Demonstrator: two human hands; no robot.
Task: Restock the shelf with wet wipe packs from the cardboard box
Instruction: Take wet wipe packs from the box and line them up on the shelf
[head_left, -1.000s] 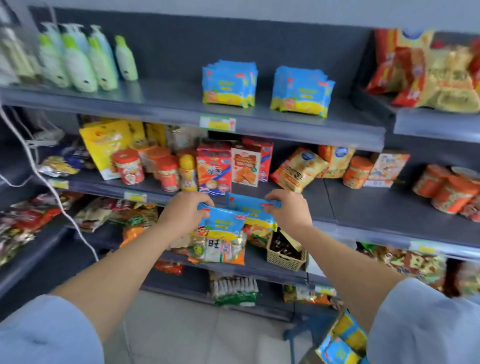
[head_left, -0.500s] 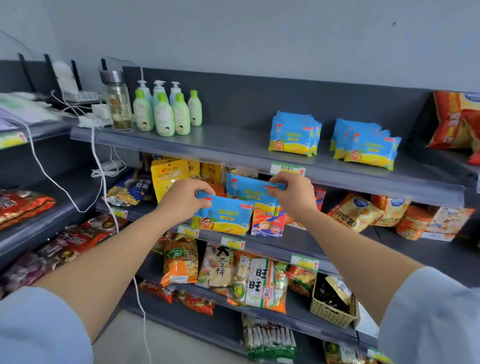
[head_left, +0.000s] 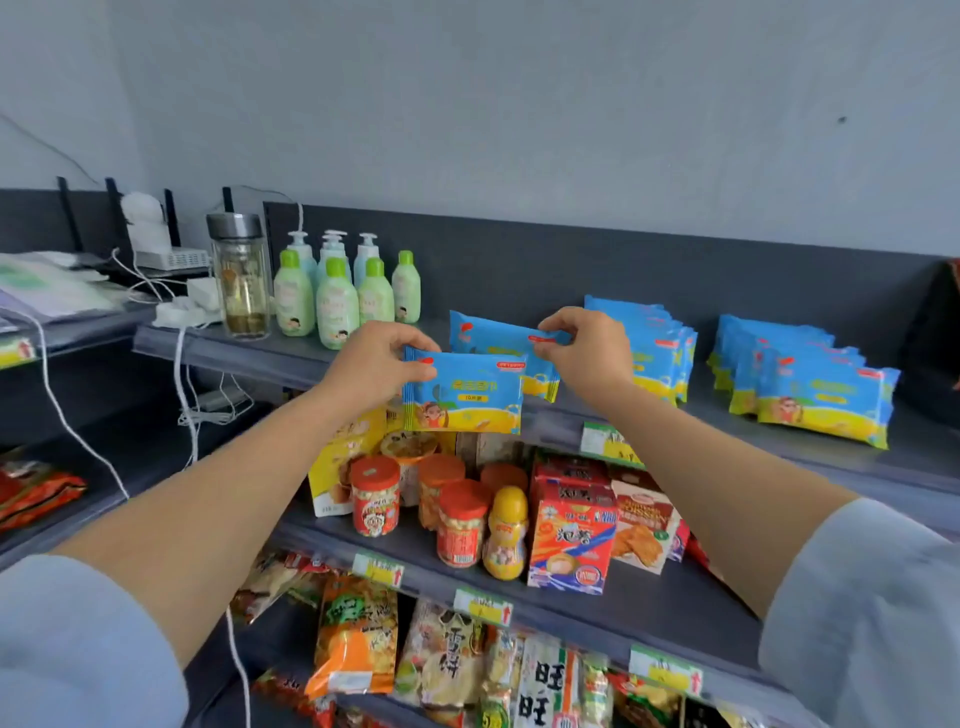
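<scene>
Two bare forearms reach up out of pale blue, soft-looking sleeves (head_left: 78, 649). The left hand (head_left: 374, 369) pinches the upper left corner of a flat, glossy wet wipe pack (head_left: 462, 392), blue above and yellow below, which hangs upright in front of the lip of the top shelf (head_left: 291, 358). The right hand (head_left: 587, 356) grips the top edge of a second pack (head_left: 498, 340) of the same print, which sits just behind the first and partly overlapped by it. Both hands are closed on their packs, fingertips on the crimped plastic seams.

Below the hands, the middle shelf (head_left: 649, 603) carries round clear jars with orange lids (head_left: 375, 496), a yellow egg-shaped bottle (head_left: 506, 532) and red cardboard snack boxes (head_left: 571, 535); crinkled snack bags (head_left: 356, 639) crowd the shelf under that. Green-and-yellow price tags (head_left: 483, 605) line the grey shelf edges.

On the top shelf, smooth dark grey metal lies bare between the green-capped lotion bottles (head_left: 337, 301) on the left and a standing row of stocked packs (head_left: 657, 348) just right of the right hand. Another row of packs (head_left: 810, 384) leans further right, apart from the first. A glass flask with a steel cap (head_left: 241, 275) stands left of the bottles, with white cables (head_left: 182, 374) trailing over the edge. Behind rises the grey back panel, then a plain pale wall (head_left: 519, 104).
</scene>
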